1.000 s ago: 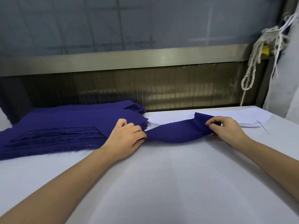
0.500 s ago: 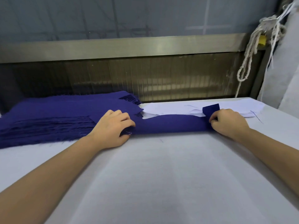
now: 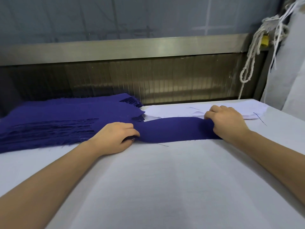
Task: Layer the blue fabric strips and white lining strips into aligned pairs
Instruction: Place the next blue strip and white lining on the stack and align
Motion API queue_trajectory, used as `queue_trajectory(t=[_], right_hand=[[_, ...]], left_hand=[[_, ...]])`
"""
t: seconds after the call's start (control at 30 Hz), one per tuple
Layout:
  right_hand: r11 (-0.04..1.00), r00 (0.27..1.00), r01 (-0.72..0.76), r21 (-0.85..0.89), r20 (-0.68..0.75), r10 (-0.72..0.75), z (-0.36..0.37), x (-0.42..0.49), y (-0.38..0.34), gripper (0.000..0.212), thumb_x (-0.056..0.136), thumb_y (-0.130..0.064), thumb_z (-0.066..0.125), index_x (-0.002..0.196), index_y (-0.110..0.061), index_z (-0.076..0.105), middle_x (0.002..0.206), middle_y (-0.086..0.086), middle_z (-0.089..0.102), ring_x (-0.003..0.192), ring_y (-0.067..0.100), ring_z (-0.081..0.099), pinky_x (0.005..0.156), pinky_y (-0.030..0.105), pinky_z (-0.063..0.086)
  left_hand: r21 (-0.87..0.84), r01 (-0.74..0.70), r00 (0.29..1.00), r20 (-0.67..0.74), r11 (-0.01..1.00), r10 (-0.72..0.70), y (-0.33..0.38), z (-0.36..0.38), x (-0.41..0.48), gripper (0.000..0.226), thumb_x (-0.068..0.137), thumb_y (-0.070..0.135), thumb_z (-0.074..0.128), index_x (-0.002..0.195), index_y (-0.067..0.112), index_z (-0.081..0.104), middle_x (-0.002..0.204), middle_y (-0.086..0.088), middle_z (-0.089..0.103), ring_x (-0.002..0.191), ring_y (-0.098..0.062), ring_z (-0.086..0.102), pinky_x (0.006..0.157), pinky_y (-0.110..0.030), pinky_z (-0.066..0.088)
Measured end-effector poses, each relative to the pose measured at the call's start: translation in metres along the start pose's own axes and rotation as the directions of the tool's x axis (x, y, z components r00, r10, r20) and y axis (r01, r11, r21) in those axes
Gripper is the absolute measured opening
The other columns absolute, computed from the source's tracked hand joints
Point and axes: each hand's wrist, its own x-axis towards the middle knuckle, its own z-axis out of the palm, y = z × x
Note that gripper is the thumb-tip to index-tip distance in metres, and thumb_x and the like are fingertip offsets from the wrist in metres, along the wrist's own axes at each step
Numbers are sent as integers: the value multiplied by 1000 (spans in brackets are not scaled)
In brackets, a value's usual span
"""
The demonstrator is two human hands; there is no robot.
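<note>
A person's left hand (image 3: 115, 138) and right hand (image 3: 226, 122) each grip an end of a single blue fabric strip (image 3: 175, 128), fingers curled onto the cloth, stretching it across a white table (image 3: 156, 187). The strip lies just in front of a stack of white lining strips (image 3: 178, 111), beside a frayed pile of blue strips (image 3: 57, 121). A knotted rope (image 3: 251, 52) hangs at right.

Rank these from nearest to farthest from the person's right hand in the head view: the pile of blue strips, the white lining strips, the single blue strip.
1. Single blue strip: gripped by the right hand itself.
2. White lining strips: just behind that hand.
3. Pile of blue strips: far left, beyond the left hand.
</note>
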Motion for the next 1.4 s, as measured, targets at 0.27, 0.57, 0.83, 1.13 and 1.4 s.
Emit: queue_trajectory(t=[0.27,0.57,0.83,1.13,1.4], right_hand=[[971,992,79,225,79,-99,5,-4,-11,35,99,-32,31,129,-31,48,118,-1,60,103,24,58,68,30,41],[928,969,111,355,170,-180,9,-3,-1,32,98,-42,35,125,-32,47,101,-2,64,97,22,57,72,33,43],[939,970,52,341,206,-129,17,1,12,38,95,-50,38,126,-28,35,65,-6,45,75,21,47,60,32,33],[937,963,-62,344,266,-34,26,1,54,40,89,-55,46,119,-29,44,72,-7,49,81,21,51,72,33,41],[962,985,19,271,162,-65,26,2,41,39,91,-58,37,117,-30,43,67,-11,44,74,19,46,63,31,32]], left_hand=[[-132,39,994,103,990,-26,0,-7,0,63,77,70,31,113,30,64,89,15,54,73,2,48,66,-16,39],[-154,97,994,73,983,-87,4,-1,4,26,90,39,58,113,29,64,81,13,56,66,4,45,67,-19,41],[-33,109,992,69,993,-107,-2,1,1,32,88,53,51,116,40,58,82,19,52,69,10,43,57,-14,30],[-103,107,991,94,989,-98,1,2,3,30,93,41,50,120,34,61,91,21,57,82,7,49,76,-22,44],[-150,117,988,115,982,-101,2,5,5,36,91,39,54,125,29,61,102,18,54,97,1,45,87,-18,37]])
